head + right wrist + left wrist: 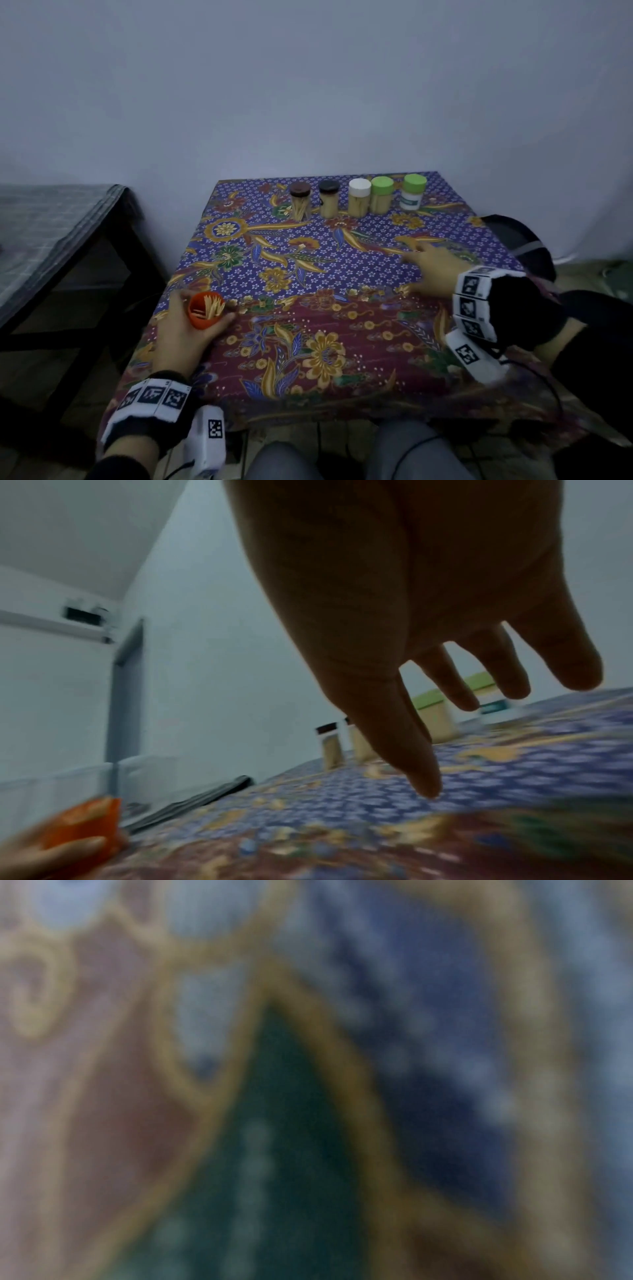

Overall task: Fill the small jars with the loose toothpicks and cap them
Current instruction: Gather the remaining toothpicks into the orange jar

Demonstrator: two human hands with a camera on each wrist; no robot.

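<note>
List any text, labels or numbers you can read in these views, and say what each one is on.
No text here can be read.
Label on the rightmost green-capped jar: white with a teal band, print too small and blurred.
Square black-and-white marker tags on the left wristband and right wristband: coded patterns, no letters or numbers.
Orange jar in the left hand: no label visible.
Left wrist view: only blurred cloth pattern.

a: what sort of place was it?
b: a plain room in a home. the surface (342, 308) wore a floral batik cloth (308, 260), bare pale walls (308, 85) stood behind, and a cloth-draped low bench (51, 222) sat beside it.
</note>
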